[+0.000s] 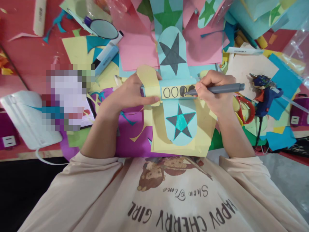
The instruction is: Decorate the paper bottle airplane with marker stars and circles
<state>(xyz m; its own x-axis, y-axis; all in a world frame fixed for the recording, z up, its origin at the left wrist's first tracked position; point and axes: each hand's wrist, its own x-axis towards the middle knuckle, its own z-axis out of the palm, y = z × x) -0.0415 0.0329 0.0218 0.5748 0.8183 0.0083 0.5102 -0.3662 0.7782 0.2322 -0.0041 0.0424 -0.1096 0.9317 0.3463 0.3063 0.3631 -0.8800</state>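
A light blue paper airplane (180, 127) with star-marked wings lies in front of me on yellow paper. Its body carries a yellow strip (172, 92) with drawn circles, two of them filled dark. My left hand (134, 93) is closed around the plane's body at its left end, beside a yellow paper loop. My right hand (212, 91) grips a grey marker (220, 88), its tip touching the filled circles on the strip.
Coloured paper scraps cover the red table. A blue glue gun (264, 96) and red-handled scissors (246, 109) lie right of my hand. Markers (107, 53) lie at the upper left, a white case (24, 116) at the far left.
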